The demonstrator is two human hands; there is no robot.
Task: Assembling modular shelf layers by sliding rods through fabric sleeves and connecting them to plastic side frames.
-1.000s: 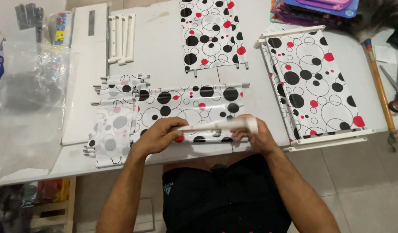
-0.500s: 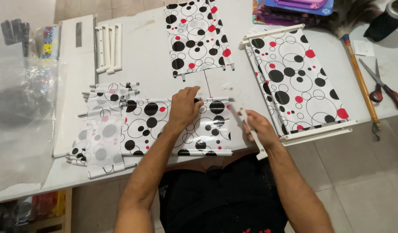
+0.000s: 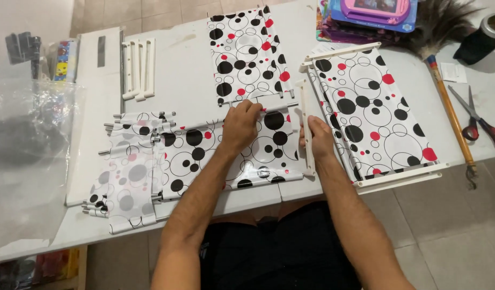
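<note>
The right hand [image 3: 318, 140] is gripping a white plastic bar [image 3: 306, 129], now standing it lengthwise against the right edge of the spotted fabric panel [image 3: 231, 156] on the tabletop [image 3: 188, 70] (half a second ago it lay lower and slanted). The left hand [image 3: 241, 126], fingers curled, is pressing the panel's far edge, having slid farther up. Beyond lies a second spotted panel [image 3: 247, 53].
</note>
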